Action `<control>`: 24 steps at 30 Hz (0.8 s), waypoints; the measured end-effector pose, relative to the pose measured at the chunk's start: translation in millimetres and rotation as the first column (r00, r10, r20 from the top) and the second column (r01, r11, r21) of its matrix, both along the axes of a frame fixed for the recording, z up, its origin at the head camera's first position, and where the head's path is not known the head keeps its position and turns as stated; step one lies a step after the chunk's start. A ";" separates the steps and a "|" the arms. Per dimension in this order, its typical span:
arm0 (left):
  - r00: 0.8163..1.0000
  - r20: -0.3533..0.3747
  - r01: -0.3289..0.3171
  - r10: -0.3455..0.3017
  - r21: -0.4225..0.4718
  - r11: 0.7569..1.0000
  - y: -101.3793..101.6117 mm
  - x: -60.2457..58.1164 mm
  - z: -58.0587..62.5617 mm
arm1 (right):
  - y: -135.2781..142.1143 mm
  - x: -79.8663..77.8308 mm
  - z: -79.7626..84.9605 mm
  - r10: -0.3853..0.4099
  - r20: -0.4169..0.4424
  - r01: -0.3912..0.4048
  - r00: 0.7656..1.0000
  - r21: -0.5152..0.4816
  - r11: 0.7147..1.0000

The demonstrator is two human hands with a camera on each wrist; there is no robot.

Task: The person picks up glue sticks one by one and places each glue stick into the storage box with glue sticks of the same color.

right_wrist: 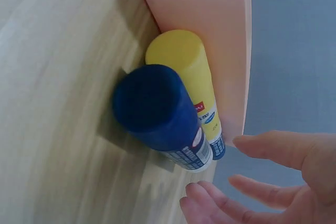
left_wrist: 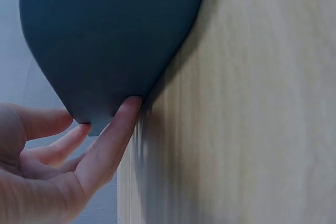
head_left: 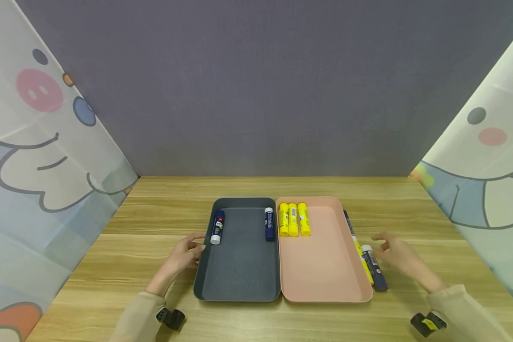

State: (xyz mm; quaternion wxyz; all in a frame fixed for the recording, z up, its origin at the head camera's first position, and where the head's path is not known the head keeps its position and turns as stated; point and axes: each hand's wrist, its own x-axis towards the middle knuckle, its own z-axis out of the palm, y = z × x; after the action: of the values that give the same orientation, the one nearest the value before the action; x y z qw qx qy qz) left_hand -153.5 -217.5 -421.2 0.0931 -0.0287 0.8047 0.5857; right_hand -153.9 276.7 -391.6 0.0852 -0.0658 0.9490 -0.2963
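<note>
My left hand touches the left outer wall of a dark grey tray, its thumb near the rim in the left wrist view. Two blue glue sticks lie in this tray, one at the left side and one at the right. To the right of the pink tray, my right hand hovers with fingers apart, close beside a blue glue stick with a white end. Between that stick and the pink wall lies a yellow glue stick, with another blue one beyond it.
Three yellow glue sticks lie side by side in the pink tray's far left corner. The trays stand against each other on a wooden table. A grey panel rises behind, with cartoon-printed cloth at both sides.
</note>
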 end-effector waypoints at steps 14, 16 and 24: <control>1.000 0.005 -0.001 0.001 -0.008 1.000 0.2 1.4 1.4 | -0.1 3.4 -4.1 -0.029 0.121 0.033 0.992 -0.025 0.999; 1.000 0.003 0.001 -0.001 -0.008 1.000 0.0 1.2 1.2 | -0.1 3.2 -5.1 -0.030 0.135 0.035 0.990 -0.036 0.999; 1.000 0.001 0.000 0.000 0.005 1.000 -0.1 -0.3 -0.1 | -0.2 2.7 -10.6 -0.044 0.174 0.053 0.984 -0.048 0.997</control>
State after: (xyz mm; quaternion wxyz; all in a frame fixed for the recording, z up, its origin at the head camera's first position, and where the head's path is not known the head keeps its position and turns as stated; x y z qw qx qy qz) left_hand -153.7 -217.6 -421.3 0.0937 -0.0290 0.8031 0.5877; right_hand -151.2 276.6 -402.2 0.1581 -0.0190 0.9314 -0.3274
